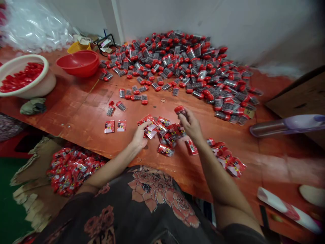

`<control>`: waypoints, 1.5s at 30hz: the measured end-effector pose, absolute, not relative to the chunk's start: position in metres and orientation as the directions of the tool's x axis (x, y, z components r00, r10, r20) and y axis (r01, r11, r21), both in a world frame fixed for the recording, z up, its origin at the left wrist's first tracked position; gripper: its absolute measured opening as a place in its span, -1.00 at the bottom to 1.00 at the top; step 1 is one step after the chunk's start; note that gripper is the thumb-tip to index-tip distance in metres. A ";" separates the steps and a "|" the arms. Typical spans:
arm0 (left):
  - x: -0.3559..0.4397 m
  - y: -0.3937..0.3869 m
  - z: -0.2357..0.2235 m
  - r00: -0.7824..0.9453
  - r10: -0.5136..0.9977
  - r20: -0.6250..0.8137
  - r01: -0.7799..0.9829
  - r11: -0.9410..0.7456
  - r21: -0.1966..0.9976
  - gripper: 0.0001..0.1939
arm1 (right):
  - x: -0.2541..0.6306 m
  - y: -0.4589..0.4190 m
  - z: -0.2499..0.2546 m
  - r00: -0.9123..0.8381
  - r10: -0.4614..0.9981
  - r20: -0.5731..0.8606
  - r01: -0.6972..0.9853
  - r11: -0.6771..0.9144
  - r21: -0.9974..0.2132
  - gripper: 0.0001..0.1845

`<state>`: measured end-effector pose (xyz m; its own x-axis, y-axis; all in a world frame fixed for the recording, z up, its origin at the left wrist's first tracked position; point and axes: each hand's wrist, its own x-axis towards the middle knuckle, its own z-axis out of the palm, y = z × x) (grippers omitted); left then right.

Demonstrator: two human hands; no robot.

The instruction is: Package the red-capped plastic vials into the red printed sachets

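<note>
My right hand (191, 125) holds a small clear tube with a red cap (180, 110) above the reddish-brown table (83, 112). My left hand (140, 135) rests on a loose pile of small red sachets (166, 134) in front of me, its fingers pinching one sachet (151, 130). More sachets (228, 159) lie by my right forearm. A big heap of filled red-capped tubes (188, 67) covers the far side of the table. A few loose tubes (134, 95) and two single sachets (115, 126) lie between the heap and my hands.
A white basin of red caps (24, 76) and a red bowl (78, 63) stand at the far left, clear plastic bags (33, 25) behind them. A cardboard box of sachets (68, 167) sits below the table's left edge. A purple-handled object (289, 125) lies at the right.
</note>
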<state>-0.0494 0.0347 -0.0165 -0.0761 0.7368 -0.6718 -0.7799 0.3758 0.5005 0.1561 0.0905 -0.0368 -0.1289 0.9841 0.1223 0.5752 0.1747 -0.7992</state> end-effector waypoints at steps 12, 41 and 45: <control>-0.026 0.019 -0.019 -0.031 0.739 -0.673 -0.757 0.422 0.499 -0.93 | 0.104 -0.034 -0.026 -0.013 0.989 0.149 0.265 0.148 -0.953 -0.51; -0.029 -0.003 -0.014 -0.151 0.918 -0.367 -0.429 0.273 0.861 -0.74 | 0.109 -0.036 -0.034 0.058 0.990 -0.127 -0.086 -0.122 -0.989 -0.51; -0.031 -0.001 -0.012 -0.177 0.922 -0.345 -0.419 0.246 0.874 -0.74 | 0.111 -0.039 -0.029 -0.021 0.991 -0.129 -0.070 -0.130 -0.989 -0.53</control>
